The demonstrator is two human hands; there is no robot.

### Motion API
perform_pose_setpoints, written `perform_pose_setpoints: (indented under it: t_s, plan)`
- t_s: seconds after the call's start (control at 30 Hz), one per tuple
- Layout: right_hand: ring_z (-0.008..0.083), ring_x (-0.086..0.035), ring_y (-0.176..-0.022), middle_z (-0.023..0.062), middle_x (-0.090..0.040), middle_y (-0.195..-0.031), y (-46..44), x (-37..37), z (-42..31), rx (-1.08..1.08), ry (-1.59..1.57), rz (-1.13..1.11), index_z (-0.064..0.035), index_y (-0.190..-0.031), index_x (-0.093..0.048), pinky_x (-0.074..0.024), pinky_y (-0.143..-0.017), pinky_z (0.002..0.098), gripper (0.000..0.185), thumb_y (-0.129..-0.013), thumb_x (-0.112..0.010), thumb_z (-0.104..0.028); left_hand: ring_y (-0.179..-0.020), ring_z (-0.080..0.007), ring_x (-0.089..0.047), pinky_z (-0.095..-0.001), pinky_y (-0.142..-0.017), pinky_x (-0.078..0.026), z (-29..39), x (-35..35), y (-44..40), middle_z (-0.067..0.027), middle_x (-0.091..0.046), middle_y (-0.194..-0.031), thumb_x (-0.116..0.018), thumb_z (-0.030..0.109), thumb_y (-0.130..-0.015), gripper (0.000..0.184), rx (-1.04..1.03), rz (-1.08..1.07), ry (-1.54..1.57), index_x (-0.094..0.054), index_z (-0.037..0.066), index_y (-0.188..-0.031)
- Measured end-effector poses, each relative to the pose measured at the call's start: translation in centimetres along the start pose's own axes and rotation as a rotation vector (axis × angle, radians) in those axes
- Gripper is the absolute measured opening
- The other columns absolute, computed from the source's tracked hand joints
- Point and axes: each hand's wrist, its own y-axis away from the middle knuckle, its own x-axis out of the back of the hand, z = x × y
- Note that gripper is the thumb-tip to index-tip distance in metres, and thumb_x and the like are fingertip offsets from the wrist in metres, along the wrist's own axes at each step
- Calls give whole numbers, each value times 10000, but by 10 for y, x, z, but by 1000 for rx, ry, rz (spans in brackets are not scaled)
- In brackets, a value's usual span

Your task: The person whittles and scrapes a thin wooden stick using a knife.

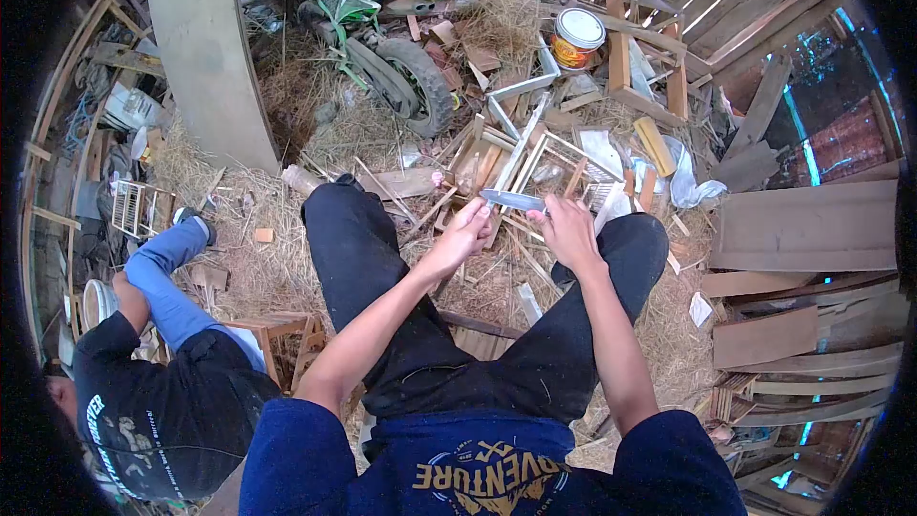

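My right hand is closed around the handle end of a knife, between my knees. The knife's broad grey blade points left, roughly level. My left hand is closed in a pinch just below the blade's tip. Whatever its fingers hold is too small to make out. Beyond the blade, a slatted wooden frame lies tilted among loose sticks and scraps.
On the left, a co-worker in a black shirt sits by a white bucket. A motorbike wheel, a paint bucket and a wooden crate stand ahead. Stacked boards line the right. Straw covers the ground.
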Motion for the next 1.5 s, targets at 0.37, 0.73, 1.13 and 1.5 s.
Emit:
perform_pose_setpoints:
  t_s: [0.37,0.73,1.13,1.5]
  plan:
    - [421,-652,-745,196,-655,-745,-10,-16,-15,50,-146,-84,-50,-928,-565,-496,-675,519,368,-964,-581,-416,-548,-24,-332,-208,-464,-242,-27,5,-7,88,-378,-720,-432,260,-1070,195,43,59,-45,-526,111,-1153]
    - [360,-668,-849,169,-685,-822,-11,-1,12,4,37,107,-57,-942,-596,-437,-842,463,356,-974,-560,-410,-481,-25,-276,-211,-426,-188,5,-5,-2,83,-341,-654,-404,291,-1078,208,42,-9,44,-505,115,-1033]
    - [434,-634,-711,223,-624,-717,15,8,17,-285,-158,46,-20,-923,-565,-460,-632,502,363,-1001,-538,-373,-456,-13,-285,-215,-406,-201,25,33,19,97,-342,-610,-488,440,-1040,366,-65,212,43,-477,139,-832]
    - [371,-608,-789,196,-615,-833,-10,-9,-15,-162,-264,40,-5,-1015,-601,-460,-717,447,358,-988,-567,-360,-548,-52,-470,-227,-470,-352,-22,44,2,50,-485,-654,-543,336,-1027,270,-201,257,-201,-591,71,-1039]
